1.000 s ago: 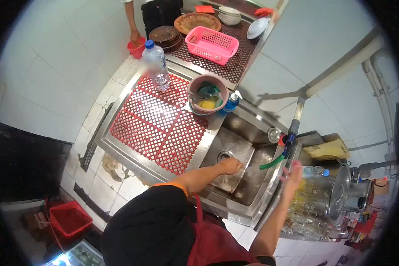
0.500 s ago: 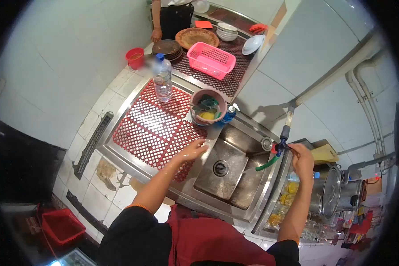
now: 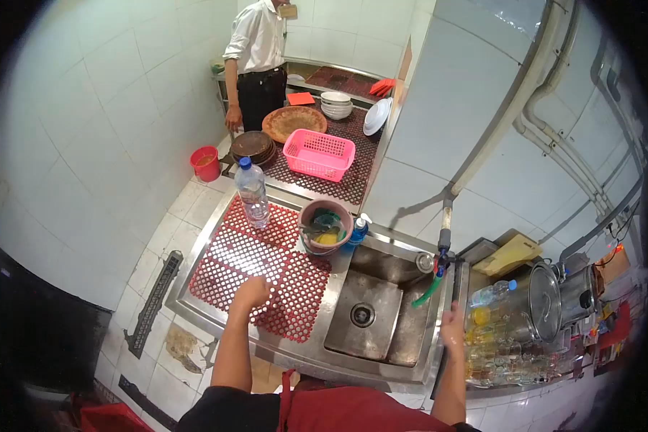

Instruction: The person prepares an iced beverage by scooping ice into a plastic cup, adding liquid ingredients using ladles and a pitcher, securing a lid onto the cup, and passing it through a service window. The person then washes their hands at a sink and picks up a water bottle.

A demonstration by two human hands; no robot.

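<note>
My left hand [image 3: 252, 293], loosely closed, hovers over the red perforated mat [image 3: 227, 270] on the drainboard, with nothing visible in it. My right hand [image 3: 452, 330] is blurred by motion at the right rim of the steel sink [image 3: 353, 335], apart from the tap [image 3: 443, 255]. From the tap hangs a short green hose [image 3: 428, 291]; no stream of water shows. A bucket [image 3: 315, 248] holding a yellow and a green item stands behind the sink, beside a blue pump bottle [image 3: 358, 232]. On the mat's far end stands a clear plastic bottle [image 3: 252, 194] with a blue cap.
Behind are a pink basket [image 3: 320, 155], dark stacked plates [image 3: 252, 146], a round brown tray [image 3: 295, 124] and white bowls [image 3: 336, 106]. A person in a white shirt [image 3: 255, 43] stands at the back. Bottles [image 3: 504, 356] and a large pot [image 3: 543, 306] are at right.
My right hand has left the tap and come toward me. My left hand has moved left from the sink edge over the mat and closed. The view has tilted up, showing more of the person.
</note>
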